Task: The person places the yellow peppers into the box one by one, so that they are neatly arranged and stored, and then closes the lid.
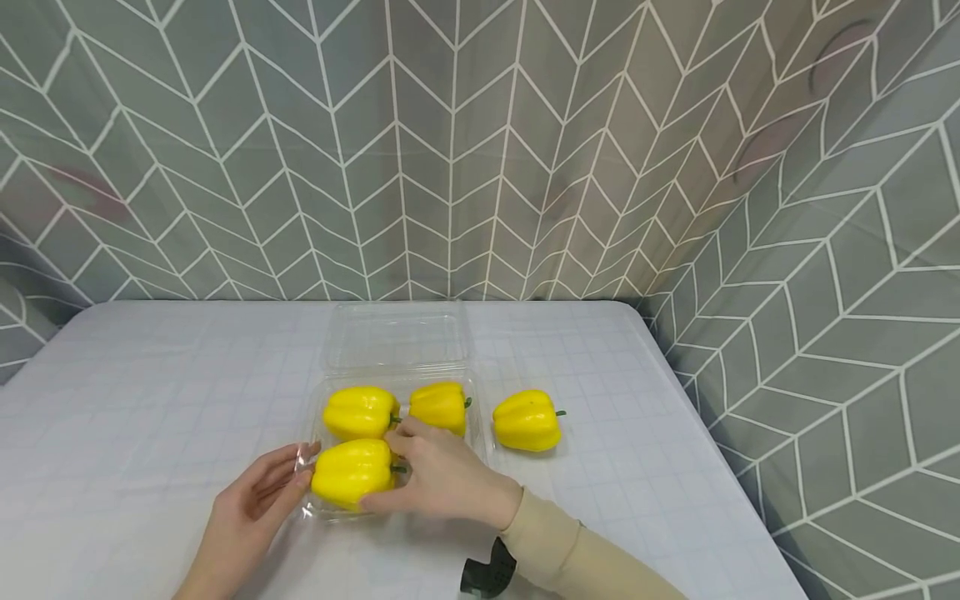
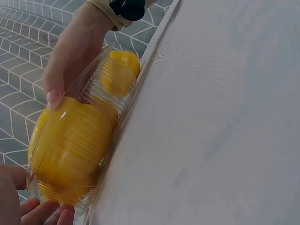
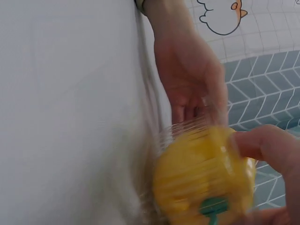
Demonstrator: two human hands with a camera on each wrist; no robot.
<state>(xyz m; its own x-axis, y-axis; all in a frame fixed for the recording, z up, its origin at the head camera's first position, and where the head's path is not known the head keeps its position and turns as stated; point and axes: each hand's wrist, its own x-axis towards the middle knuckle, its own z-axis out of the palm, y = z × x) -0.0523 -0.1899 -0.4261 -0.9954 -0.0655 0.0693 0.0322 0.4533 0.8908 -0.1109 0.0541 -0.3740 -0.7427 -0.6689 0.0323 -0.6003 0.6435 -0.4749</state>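
The front yellow pepper sits in the clear tray, its stem end held between the thumb and fingers of the right grip. The left grip touches the tray's left end — whether it pinches cannot be told. Beyond the right grip lie the rear-left pepper and rear-right pepper; right of it, on the table, the fourth pepper. Step in hand, judged: seating the held pepper. The next move calls for release — then, probably, fetching the fourth.
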